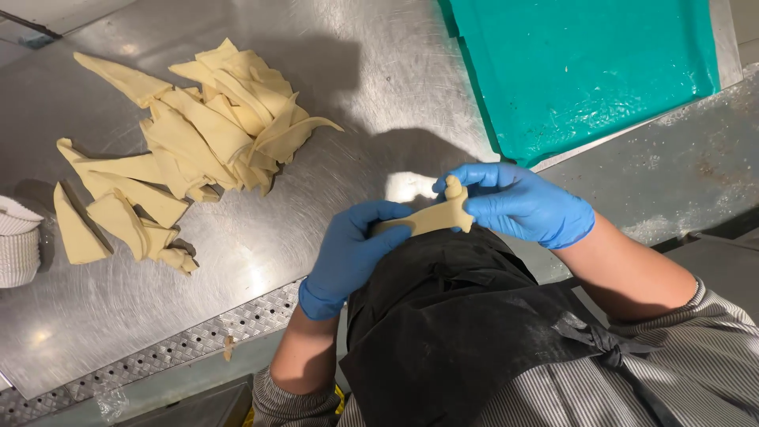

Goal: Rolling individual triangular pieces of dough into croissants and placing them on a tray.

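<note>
Both of my hands wear blue gloves and hold one pale strip of dough (431, 216) between them, above the steel table's near edge. My left hand (352, 251) grips its narrow end. My right hand (523, 204) pinches the wider end, where a small nub of dough sticks up by the thumb. A pile of cut dough triangles (207, 122) lies on the table to the far left, well apart from both hands. More loose triangles (118, 217) lie closer to the left edge.
The steel table (371, 103) has a perforated strip (190, 341) along its near edge. A teal cutting board (581, 67) lies at the top right. A stack of white fluted paper cups (16, 241) sits at the left edge. My black apron hangs below.
</note>
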